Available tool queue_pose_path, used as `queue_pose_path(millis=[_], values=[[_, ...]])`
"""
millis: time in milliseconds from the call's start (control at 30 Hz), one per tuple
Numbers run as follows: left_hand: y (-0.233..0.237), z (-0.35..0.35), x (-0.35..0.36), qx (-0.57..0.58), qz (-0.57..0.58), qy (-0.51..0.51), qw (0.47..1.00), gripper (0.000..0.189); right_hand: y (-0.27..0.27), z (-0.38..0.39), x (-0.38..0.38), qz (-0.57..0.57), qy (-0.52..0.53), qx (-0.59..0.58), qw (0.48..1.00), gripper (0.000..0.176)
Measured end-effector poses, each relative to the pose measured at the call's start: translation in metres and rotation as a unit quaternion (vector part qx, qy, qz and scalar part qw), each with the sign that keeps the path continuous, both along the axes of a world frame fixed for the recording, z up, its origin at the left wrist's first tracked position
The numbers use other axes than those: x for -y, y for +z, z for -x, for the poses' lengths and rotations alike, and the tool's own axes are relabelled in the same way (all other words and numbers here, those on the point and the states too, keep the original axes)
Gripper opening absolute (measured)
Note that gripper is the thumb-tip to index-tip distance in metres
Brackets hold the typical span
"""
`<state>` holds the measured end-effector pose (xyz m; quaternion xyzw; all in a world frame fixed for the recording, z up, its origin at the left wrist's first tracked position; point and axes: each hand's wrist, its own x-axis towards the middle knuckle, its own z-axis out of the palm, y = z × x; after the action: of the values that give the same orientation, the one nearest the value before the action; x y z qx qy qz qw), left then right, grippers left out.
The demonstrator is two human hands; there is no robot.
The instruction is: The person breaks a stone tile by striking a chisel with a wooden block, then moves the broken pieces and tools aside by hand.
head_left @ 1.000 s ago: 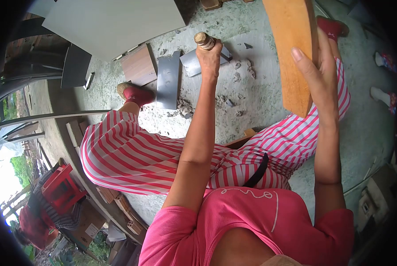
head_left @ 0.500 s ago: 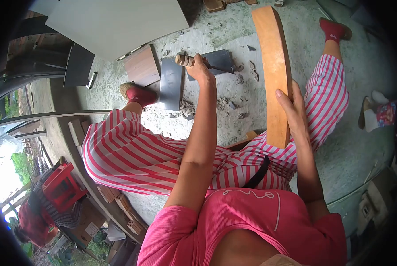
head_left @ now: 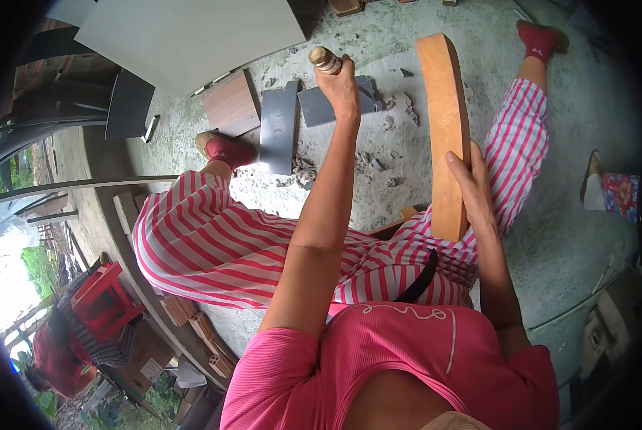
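My left hand (head_left: 339, 89) is closed round the thick wooden handle (head_left: 325, 60) of a dark-bladed tool that looks like a chisel; its blade is mostly hidden. Below it on the floor lies a dark grey slab (head_left: 322, 107), with another dark slab (head_left: 278, 129) to its left. My right hand (head_left: 476, 190) grips the lower part of a long, slightly curved orange-brown wooden board (head_left: 446, 122), thumb on its near face and fingers behind. The board stands tilted, its lower end by my striped trouser leg (head_left: 518, 150).
Grey rubble (head_left: 369, 162) is scattered over the concrete floor between my feet. A brown wood-grain panel (head_left: 231, 104) and a big pale sheet (head_left: 192, 36) lie at the upper left. At the lower left are a red plastic chair (head_left: 102, 301) and hollow bricks (head_left: 200, 326).
My left hand has risen and moved slightly right, turning the tool so its blade no longer shows clearly. The board's top end has shifted down and slightly right, still in my right hand.
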<state>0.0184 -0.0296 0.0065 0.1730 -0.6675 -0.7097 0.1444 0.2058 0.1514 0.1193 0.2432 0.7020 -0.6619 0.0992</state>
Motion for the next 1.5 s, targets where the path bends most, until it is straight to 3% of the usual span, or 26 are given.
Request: queue_pose_path(millis=[233, 433, 567, 633, 700, 833, 900, 967, 1000, 1100, 1133, 1200, 1300, 1400, 1500], values=[[0.015, -0.005, -0.009, -0.034, 0.055, -0.025, 0.998, 0.022, 0.004, 0.002, 0.007, -0.02, 0.007, 0.011, 1.0, 0.052], [0.012, -0.007, -0.011, 0.002, 0.073, -0.056, 0.996, 0.024, 0.015, 0.021, 0.008, -0.063, 0.045, -0.002, 0.997, 0.051], [0.018, -0.006, -0.011, 0.015, 0.073, -0.104, 0.992, 0.025, 0.051, 0.047, 0.008, -0.081, 0.083, -0.103, 0.988, 0.055], [0.017, -0.009, -0.014, 0.016, 0.088, -0.097, 0.991, 0.026, 0.084, 0.058, 0.016, -0.067, 0.051, -0.171, 0.982, 0.055], [0.014, -0.013, -0.017, 0.004, 0.121, -0.129, 0.984, 0.026, 0.115, 0.065, 0.02, -0.107, 0.055, -0.254, 0.96, 0.057], [0.025, -0.021, -0.021, 0.0, 0.137, -0.122, 0.983, 0.026, 0.124, 0.066, 0.026, -0.199, 0.058, -0.302, 0.931, 0.06], [0.024, -0.025, -0.018, 0.012, 0.139, -0.13, 0.982, 0.027, 0.094, 0.062, 0.037, -0.193, 0.091, -0.177, 0.961, 0.062], [0.011, -0.027, -0.017, -0.092, 0.085, -0.168, 0.978, 0.03, 0.038, 0.062, 0.025, -0.249, 0.237, -0.016, 0.939, 0.062], [0.001, -0.026, -0.017, -0.132, 0.116, -0.176, 0.969, 0.035, 0.042, 0.061, 0.024, -0.254, 0.234, -0.018, 0.938, 0.062], [0.007, -0.025, -0.013, -0.067, 0.103, -0.172, 0.977, 0.036, 0.072, 0.066, 0.024, -0.073, 0.205, -0.098, 0.971, 0.06], [-0.005, -0.018, -0.013, -0.045, 0.068, -0.173, 0.981, 0.036, 0.095, 0.07, 0.028, -0.129, 0.188, -0.146, 0.963, 0.059], [-0.011, -0.013, -0.008, 0.008, 0.082, -0.16, 0.984, 0.034, 0.136, 0.079, 0.03, -0.108, 0.146, -0.251, 0.951, 0.06], [0.009, -0.019, -0.003, 0.033, 0.1, -0.16, 0.981, 0.033, 0.166, 0.085, 0.019, -0.129, 0.11, -0.288, 0.943, 0.061], [0.007, -0.02, -0.003, 0.026, 0.093, -0.161, 0.982, 0.033, 0.146, 0.083, 0.03, -0.169, 0.113, -0.302, 0.931, 0.059], [0.004, -0.023, -0.004, -0.013, 0.057, -0.157, 0.986, 0.032, 0.04, 0.067, 0.015, -0.235, 0.216, -0.13, 0.939, 0.056]])
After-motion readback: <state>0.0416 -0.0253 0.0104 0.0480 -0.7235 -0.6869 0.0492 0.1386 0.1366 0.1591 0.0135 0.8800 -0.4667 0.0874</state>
